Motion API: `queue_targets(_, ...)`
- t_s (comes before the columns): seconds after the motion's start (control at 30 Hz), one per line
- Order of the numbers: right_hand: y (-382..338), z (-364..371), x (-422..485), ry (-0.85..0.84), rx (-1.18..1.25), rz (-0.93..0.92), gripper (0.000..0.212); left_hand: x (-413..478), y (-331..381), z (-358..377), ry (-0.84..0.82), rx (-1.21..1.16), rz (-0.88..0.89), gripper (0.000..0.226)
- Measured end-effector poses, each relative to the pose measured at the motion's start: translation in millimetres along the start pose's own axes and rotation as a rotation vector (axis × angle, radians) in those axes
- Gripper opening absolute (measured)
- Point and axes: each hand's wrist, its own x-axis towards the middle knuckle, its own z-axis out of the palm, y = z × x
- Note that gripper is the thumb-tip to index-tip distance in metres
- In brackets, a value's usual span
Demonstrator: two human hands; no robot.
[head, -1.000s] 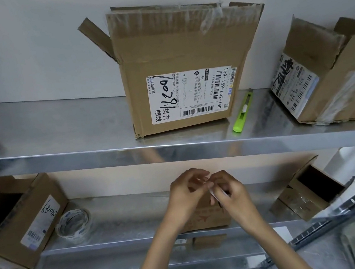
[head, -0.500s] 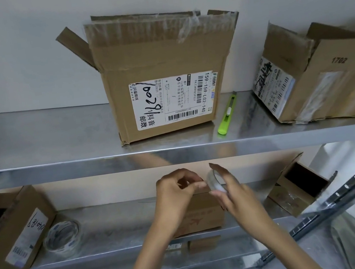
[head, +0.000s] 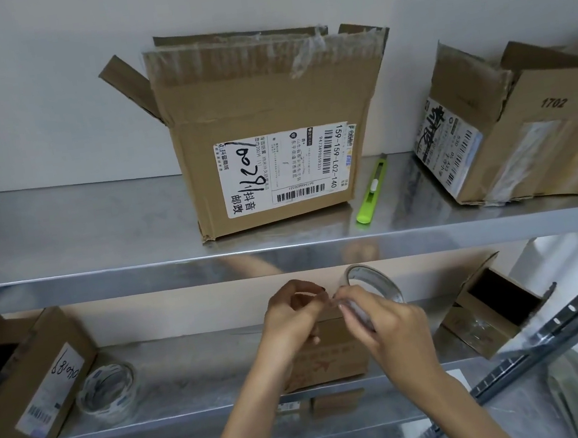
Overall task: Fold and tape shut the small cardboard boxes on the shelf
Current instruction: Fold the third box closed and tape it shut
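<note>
Two sets of fingers meet just above the small cardboard box [head: 333, 357]. The left hand [head: 290, 315] has its fingers [head: 308, 290] curled in narrow, thumb and forefinger pinching at the near edge of the tape roll [head: 374, 281], on what looks like its loose end, though the end itself is too thin to make out. The right hand [head: 387, 320] grips the roll, its fingers wrapped round the clear rim, and holds it tilted above the box's far right corner.

The box sits under both hands at the front of the lower shelf [head: 189, 362], its top mostly hidden by them, its printed front face showing between the wrists. Left of the box, well apart, a second tape roll [head: 107, 391] lies flat, and beyond that an open labelled carton [head: 26, 393] rests on its side. Right of the box another open carton [head: 493, 309] also lies tipped over. On the upper shelf [head: 103, 282], directly above the box, stands a large carton [head: 268, 136] with raised flaps; above and right of the box lie a green utility knife [head: 372, 190] and a tilted carton [head: 512, 128].
</note>
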Motion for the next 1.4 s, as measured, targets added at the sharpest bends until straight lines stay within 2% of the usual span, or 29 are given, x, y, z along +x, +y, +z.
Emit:
queue_targets(0.07,-1.3,-4.9,0.4,0.028,0.065,0.047,0.012,0.0,1.2,2.7,0.043,0.043,0.086,0.005)
queue_targets(0.13,-4.6,-16.3,3.6,0.024,0.159,0.136,0.013,-4.5,3.6,3.7,0.056,-0.035,0.208,0.007)
queue_targets(0.27,-9.2,-42.0,12.4,-0.041,0.428,0.394,0.023,-14.7,7.3,4.3,-0.135,-0.038,0.516,0.031)
queue_targets(0.4,-11.5,-63.6,14.9,-0.082,0.424,0.387,0.018,-15.3,11.6,11.1,-0.159,-0.063,0.585,0.012)
queue_targets(0.53,-16.8,-95.8,18.3,-0.079,0.53,0.385,0.018,-16.4,13.3,14.0,-0.244,-0.212,0.558,0.017)
queue_targets(0.67,-24.1,-129.6,40.1,0.084,0.575,0.319,0.02,-16.2,14.1,17.0,-0.309,-0.108,0.507,0.015)
queue_targets(0.73,-20.1,-134.2,56.8,0.13,0.504,0.237,0.019,-16.7,13.5,20.8,-0.361,-0.022,0.486,0.012)
queue_targets(0.83,-2.1,-115.9,83.5,0.105,0.343,0.133,0.011,-16.0,10.6,26.6,-0.432,0.062,0.438,0.008)
queue_targets(1.0,24.9,-71.5,98.5,0.155,0.149,-0.061,0.01,-13.2,-5.0,27.7,-0.418,0.152,0.292,0.006)
queue_targets(1.1,34.8,-63.8,100.0,0.145,0.119,-0.061,0.014,-9.1,-21.1,20.2,-0.358,0.214,0.224,0.007)
queue_targets(1.2,37.9,-61.0,99.1,0.14,0.04,-0.074,0.014,1.4,-41.6,7.9,-0.211,0.233,0.227,0.013)
queue_targets(1.33,38.9,-63.7,91.9,0.182,-0.074,-0.126,0.019,17.2,-71.2,-12.4,0.183,0.174,0.22,0.022)
queue_targets(1.4,30.8,-67.9,71.9,0.316,-0.092,-0.148,0.019,23.5,-87.0,-21.8,0.395,0.193,0.197,0.017)
